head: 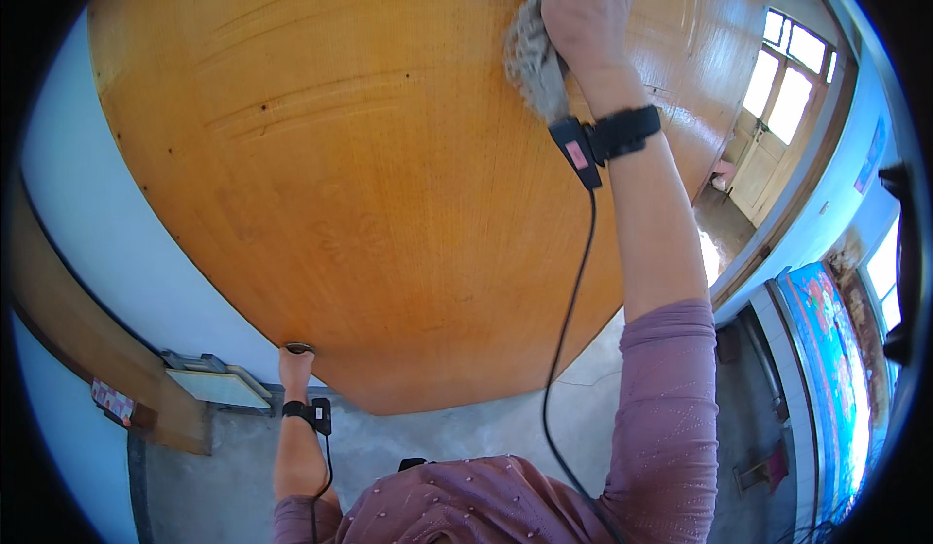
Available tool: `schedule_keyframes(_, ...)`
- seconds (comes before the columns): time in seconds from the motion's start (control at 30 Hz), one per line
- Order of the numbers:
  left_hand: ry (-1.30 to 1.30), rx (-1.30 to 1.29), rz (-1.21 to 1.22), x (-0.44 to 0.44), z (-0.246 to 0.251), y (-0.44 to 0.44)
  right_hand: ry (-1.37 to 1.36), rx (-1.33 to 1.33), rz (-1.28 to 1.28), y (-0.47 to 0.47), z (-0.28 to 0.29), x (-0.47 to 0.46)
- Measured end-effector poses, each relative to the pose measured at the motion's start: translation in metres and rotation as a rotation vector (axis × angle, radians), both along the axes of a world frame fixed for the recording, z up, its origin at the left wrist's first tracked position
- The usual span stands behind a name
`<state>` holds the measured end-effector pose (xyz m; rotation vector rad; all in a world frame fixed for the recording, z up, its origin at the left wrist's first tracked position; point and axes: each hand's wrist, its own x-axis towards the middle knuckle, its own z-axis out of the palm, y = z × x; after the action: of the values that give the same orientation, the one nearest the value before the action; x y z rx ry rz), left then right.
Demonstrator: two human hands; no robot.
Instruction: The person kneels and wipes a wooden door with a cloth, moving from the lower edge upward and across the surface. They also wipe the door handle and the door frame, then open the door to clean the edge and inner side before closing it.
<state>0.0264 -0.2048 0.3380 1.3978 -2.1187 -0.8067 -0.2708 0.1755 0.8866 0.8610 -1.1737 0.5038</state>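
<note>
A broad orange-brown wooden door [350, 180] with a glossy surface fills the view before me. My right hand [589, 16] is raised to its upper part and presses a grey, shaggy cloth [536, 56] against the wood. Down at the door's lower left edge, my left hand [296, 369] is at a round metal door knob [299, 348]; its fingers are largely hidden, so its grip is unclear. Each wrist bears a black strap with a small cabled device.
Folded boards [219, 384] lean against the wall at lower left. At right, a doorway leads to a pale double door [780, 121] with glass panes. A bed with a bright blue patterned cover [831, 354] and a small stool [762, 471] stand at lower right.
</note>
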Motion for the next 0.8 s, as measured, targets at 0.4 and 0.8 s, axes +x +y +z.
schedule_keyframes(0.4,-0.009,0.088,-0.008,-0.002,-0.004,-0.009,-0.203,0.789,0.170,-0.005,-0.325,0.020)
schedule_keyframes(0.8,-0.174,0.093,-0.147,0.001,0.015,-0.009,-0.288,-0.245,0.087,0.062,-0.111,-0.047)
